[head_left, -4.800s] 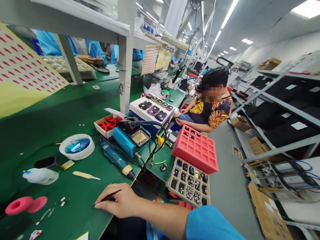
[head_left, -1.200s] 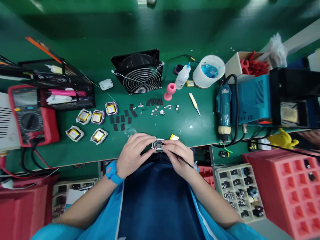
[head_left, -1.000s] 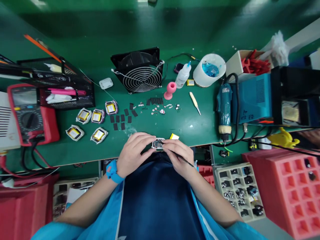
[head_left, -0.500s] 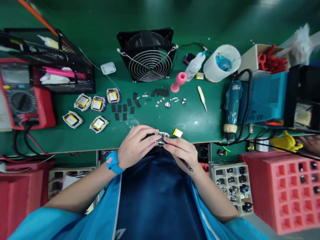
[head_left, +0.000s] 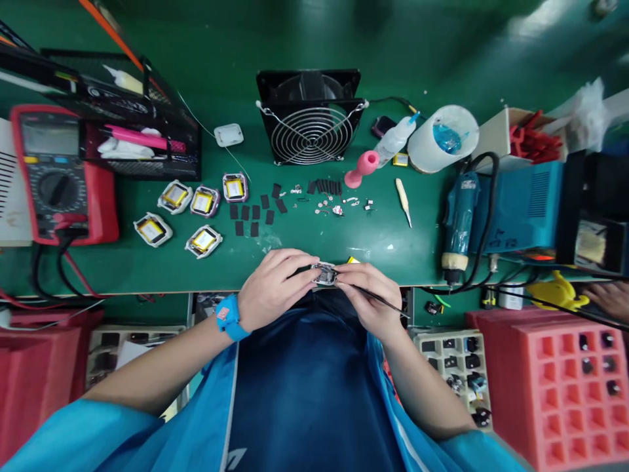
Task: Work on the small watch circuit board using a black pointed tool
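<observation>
Where the near edge of the green worktop [head_left: 147,275] meets the person's lap, the head view shows a small watch-like module [head_left: 325,274] pinched between both hands, left hand [head_left: 273,285] closed on its left side, right hand [head_left: 369,298] closed on its right. The right hand also grips thin black tweezers [head_left: 388,303], long axis running from the module out to the right and slightly near, tip at the module's right edge. Both hands touch the piece; yellow battery [head_left: 352,260] lies just far of it.
</observation>
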Demonstrator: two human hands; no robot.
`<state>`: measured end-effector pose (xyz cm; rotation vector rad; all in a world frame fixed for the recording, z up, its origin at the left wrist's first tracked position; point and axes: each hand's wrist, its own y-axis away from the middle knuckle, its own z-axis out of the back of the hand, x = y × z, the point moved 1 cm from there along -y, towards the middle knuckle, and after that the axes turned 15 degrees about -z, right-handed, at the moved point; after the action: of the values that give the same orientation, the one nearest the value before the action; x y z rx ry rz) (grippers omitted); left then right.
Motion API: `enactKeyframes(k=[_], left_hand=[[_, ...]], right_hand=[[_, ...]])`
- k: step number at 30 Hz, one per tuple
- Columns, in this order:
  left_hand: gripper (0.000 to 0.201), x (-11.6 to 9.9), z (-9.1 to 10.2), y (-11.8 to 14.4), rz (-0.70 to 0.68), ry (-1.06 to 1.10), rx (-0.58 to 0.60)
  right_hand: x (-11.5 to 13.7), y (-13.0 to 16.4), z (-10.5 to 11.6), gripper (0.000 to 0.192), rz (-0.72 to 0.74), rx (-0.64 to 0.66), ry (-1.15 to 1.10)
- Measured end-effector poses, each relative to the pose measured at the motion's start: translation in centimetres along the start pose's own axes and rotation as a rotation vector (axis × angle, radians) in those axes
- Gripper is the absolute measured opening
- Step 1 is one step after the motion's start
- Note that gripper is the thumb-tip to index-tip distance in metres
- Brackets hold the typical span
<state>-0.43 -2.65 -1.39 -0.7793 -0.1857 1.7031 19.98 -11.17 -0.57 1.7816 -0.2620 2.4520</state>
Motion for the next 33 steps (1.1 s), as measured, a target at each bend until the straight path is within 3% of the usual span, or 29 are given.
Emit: enactKeyframes(k=[26,33], left_hand=[[0.034,-0.02,0.15,-0.27,0.028,0.025,0.051],[0.028,-0.02,0.02,-0.13,0.018,0.007,0.047]], right_hand=[[-0.66,0.17,-0.32,0.023,0.093,-0.019,0.131],[-0.27,0.11,-0.05,0.019,0.008,-0.015,0.042]])
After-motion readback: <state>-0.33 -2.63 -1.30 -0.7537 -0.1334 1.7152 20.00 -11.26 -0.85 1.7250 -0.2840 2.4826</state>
